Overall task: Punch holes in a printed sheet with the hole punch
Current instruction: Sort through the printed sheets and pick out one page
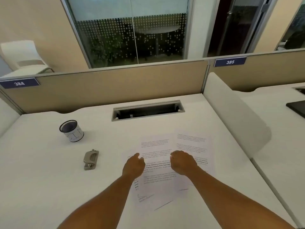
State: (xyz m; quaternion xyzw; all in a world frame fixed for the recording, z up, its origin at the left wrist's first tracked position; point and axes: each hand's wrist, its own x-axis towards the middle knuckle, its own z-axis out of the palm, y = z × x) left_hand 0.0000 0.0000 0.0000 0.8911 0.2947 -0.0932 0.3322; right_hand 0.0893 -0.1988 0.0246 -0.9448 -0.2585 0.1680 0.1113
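Several printed sheets (156,146) lie overlapped and fanned out on the white desk (41,179), in front of me and slightly right. My left hand (134,166) is over the left part of the sheets, fingers loosely bent, fingertips at the paper. My right hand (183,162) is over the right part, fingers bent down onto the paper, their tips hidden. Neither hand visibly grips a sheet. The grey metal hole punch (90,159) lies on the desk to the left of the sheets, apart from both hands.
A round pen cup (71,130) with a dark mesh rim stands at the back left. A cable slot (147,110) opens in the desk behind the sheets. A beige partition (107,86) closes the back, and a white divider (231,116) bounds the right side.
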